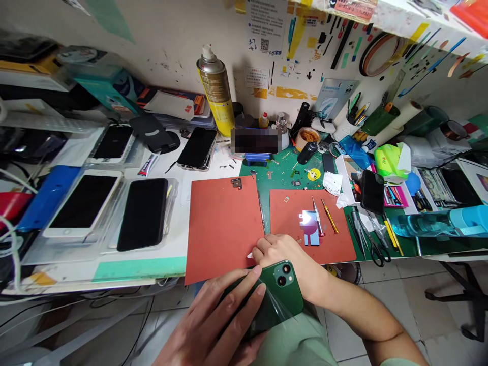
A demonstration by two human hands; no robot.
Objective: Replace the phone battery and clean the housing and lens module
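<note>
A green phone (271,295) with two camera lenses is held close to the body, below the table's front edge. Clear film shows over part of its back. My left hand (224,312) wraps around the phone, fingers lying across its back. Just beyond the phone, my right hand (275,250) has its fingers curled at the front right corner of the left red mat (224,223). A small white piece (250,255) shows beside those curled fingers; whether they grip it is not clear.
The right red mat (280,213) bears two screwdrivers and a shiny blue sheet (309,227). Phones lie at the left, including a white one (84,203). A spray can (216,91) stands at the back. Scissors (377,251) and a blue bottle (438,222) lie right.
</note>
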